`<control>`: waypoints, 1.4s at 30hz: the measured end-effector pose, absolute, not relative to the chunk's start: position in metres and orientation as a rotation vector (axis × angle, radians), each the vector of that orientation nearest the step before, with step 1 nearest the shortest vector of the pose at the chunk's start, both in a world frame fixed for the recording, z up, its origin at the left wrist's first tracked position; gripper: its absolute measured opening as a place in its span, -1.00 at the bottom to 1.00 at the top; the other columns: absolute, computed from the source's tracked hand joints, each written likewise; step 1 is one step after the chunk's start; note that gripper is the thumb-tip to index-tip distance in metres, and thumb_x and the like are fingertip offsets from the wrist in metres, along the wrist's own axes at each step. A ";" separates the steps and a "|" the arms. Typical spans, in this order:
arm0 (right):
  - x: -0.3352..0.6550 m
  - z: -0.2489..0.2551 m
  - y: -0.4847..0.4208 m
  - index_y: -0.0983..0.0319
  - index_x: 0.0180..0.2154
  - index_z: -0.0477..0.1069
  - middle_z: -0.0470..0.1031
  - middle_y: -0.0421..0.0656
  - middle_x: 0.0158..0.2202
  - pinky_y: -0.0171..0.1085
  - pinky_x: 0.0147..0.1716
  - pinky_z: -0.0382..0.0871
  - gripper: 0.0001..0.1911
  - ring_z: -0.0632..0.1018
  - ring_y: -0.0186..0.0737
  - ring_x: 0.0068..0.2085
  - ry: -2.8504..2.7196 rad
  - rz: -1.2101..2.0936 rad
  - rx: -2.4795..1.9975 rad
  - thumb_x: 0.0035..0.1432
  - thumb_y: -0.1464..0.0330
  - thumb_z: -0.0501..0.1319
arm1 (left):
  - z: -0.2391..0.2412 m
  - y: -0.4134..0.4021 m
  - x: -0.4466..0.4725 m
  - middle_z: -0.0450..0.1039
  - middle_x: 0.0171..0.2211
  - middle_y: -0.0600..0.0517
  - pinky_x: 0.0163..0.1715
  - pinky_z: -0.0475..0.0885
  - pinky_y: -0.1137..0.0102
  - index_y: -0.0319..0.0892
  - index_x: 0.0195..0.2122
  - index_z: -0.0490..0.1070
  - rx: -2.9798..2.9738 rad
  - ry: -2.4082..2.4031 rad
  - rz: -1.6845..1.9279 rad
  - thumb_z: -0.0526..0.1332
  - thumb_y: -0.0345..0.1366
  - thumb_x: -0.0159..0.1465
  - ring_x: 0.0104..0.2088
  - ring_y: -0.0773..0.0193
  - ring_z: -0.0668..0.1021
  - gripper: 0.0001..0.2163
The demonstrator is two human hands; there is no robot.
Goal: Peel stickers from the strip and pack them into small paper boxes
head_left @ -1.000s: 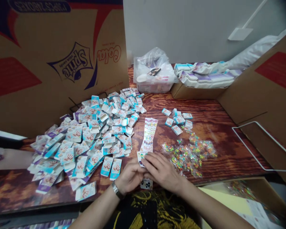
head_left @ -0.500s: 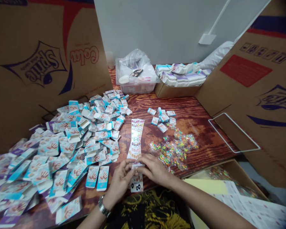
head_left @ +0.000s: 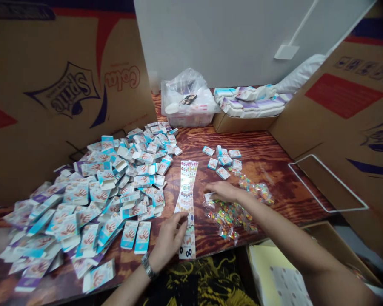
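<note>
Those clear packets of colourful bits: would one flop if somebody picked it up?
The clear packets would probably flop and crinkle, since they look thin and creased. Each is likely light, being small with only little bits inside. Their glossy surface might feel slightly slippery.

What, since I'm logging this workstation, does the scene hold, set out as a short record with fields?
Left hand: at the printed strips; grip unclear
Right hand: fingers on a small white piece, by the clear packets of colourful bits
Left of strips: large heap of small boxes, some open-ended
Beyond packets: smaller group of boxes
Back: clear plastic tub beside a cardboard tray
</note>
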State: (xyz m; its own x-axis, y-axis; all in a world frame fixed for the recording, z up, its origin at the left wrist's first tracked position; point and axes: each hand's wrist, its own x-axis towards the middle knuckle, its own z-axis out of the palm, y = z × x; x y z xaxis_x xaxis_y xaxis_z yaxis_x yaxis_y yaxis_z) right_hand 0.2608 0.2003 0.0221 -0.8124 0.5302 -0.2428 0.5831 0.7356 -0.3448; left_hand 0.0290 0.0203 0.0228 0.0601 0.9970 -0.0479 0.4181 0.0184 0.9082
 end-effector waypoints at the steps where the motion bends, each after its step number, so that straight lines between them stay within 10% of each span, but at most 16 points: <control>1: 0.259 0.018 0.202 0.18 -0.12 0.42 0.47 -0.15 -0.27 -0.37 -0.34 0.28 -0.72 0.50 -0.19 -0.26 2.799 -0.613 0.894 0.08 0.46 0.24 | 0.024 0.022 0.023 0.46 -0.17 -0.09 -0.10 0.36 0.24 -0.14 -0.09 0.38 1.667 1.559 0.880 0.04 -0.28 0.30 -0.15 0.13 0.47 -0.78; 13: 0.263 0.033 0.189 0.24 -0.05 0.32 0.49 -0.09 -0.22 -0.31 -0.26 0.31 -0.74 0.50 -0.16 -0.20 2.820 -0.620 1.059 0.23 0.31 0.14 | 0.025 0.078 -0.033 0.12 0.17 -0.24 -0.30 0.41 0.12 -0.14 0.05 0.31 2.499 1.966 -0.064 -0.05 -0.50 0.25 -0.09 -0.04 0.37 -0.62; 28: 0.224 0.079 0.138 0.24 -0.22 0.35 0.43 -0.16 -0.33 -0.34 -0.33 0.29 -0.86 0.43 -0.27 -0.32 3.158 -1.193 1.183 0.30 0.34 0.06 | 0.061 0.107 -0.046 0.27 0.10 -0.10 -0.48 0.31 0.38 -0.16 -0.08 0.36 2.674 1.584 -0.232 0.00 -0.52 0.25 -0.26 0.13 0.39 -0.72; 33: 0.200 0.079 0.121 0.23 -0.15 0.36 0.41 -0.13 -0.26 -0.34 -0.28 0.30 -0.85 0.44 -0.26 -0.25 3.360 -0.738 1.049 0.29 0.42 0.05 | 0.071 0.098 -0.041 0.41 -0.22 -0.10 -0.26 0.34 0.27 -0.19 -0.03 0.32 2.601 1.537 0.046 0.12 -0.31 0.26 -0.20 0.07 0.37 -0.74; 42: 0.193 0.079 0.114 0.25 -0.25 0.40 0.40 -0.14 -0.37 -0.28 -0.46 0.21 -0.86 0.38 -0.23 -0.36 3.310 0.313 0.480 0.24 0.49 0.07 | 0.070 0.077 -0.038 0.39 -0.16 -0.09 -0.13 0.37 0.25 -0.19 -0.02 0.30 2.341 1.268 0.409 0.15 -0.03 0.23 -0.13 0.13 0.43 -0.60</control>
